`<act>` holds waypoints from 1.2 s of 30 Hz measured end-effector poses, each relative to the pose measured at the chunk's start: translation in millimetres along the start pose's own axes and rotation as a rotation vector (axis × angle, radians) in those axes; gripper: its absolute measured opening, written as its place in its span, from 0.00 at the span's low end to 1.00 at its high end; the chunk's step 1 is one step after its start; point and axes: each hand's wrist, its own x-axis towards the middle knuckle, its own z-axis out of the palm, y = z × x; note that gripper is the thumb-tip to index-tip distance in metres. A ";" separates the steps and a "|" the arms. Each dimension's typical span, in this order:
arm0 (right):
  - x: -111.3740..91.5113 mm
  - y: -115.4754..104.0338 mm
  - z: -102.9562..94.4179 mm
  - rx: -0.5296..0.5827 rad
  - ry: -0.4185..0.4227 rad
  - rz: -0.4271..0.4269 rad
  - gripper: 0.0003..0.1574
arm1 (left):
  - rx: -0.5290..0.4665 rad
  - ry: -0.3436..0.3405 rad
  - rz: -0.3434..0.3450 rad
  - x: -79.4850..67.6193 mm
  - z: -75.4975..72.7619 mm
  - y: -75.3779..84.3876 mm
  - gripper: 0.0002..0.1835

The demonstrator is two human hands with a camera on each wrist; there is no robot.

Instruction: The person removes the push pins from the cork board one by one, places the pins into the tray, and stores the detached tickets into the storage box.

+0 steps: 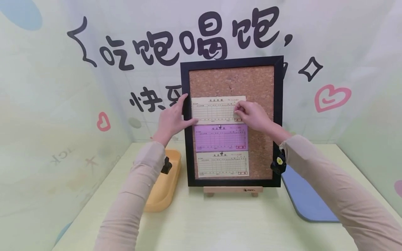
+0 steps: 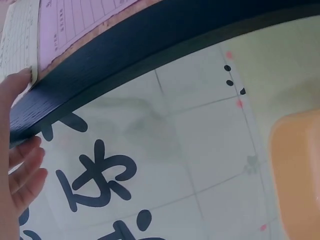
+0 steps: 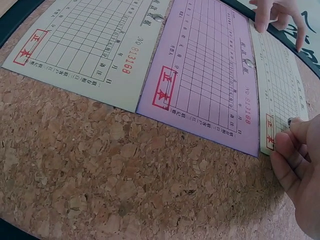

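Note:
A cork board (image 1: pixel 232 82) in a black frame stands upright on a small wooden easel (image 1: pixel 233 189). On its left part are a pale yellow receipt slip (image 1: pixel 207 111), a purple slip (image 1: pixel 205 139) below it and another pale slip (image 1: pixel 207 164) at the bottom. My left hand (image 1: pixel 171 122) grips the frame's left side, thumb on the top slip's left edge and the other fingers at the outer edge. Over that slip's right part, my right hand (image 1: pixel 253 115) pinches a small shiny pushpin (image 3: pixel 291 121). Silvery pins (image 3: pixel 249 63) sit near the top edges of the lower two slips.
To the left of the board a yellow tray (image 1: pixel 168 191) rests on the pale table (image 1: pixel 232 223), partly behind my left forearm. A blue board or mat (image 1: pixel 309 198) lies at the right, under my right forearm. Behind stands a white backdrop (image 1: pixel 150 17) with large black lettering.

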 end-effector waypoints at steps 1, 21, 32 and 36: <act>-0.3 0.1 -0.1 0.002 0.001 0.001 0.07 | 0.007 0.000 0.006 1.1 -1.7 0.3 0.48; 0.6 -0.8 1.2 0.011 -0.010 0.007 0.06 | -0.029 0.074 0.098 25.7 -15.5 18.8 0.35; 0.1 -1.0 -0.3 0.006 -0.003 0.010 0.06 | -0.071 -0.004 0.080 31.0 -16.4 24.2 0.20; -0.2 0.4 -0.6 0.007 -0.002 0.008 0.06 | -0.059 -0.019 0.088 32.0 -16.9 28.5 0.16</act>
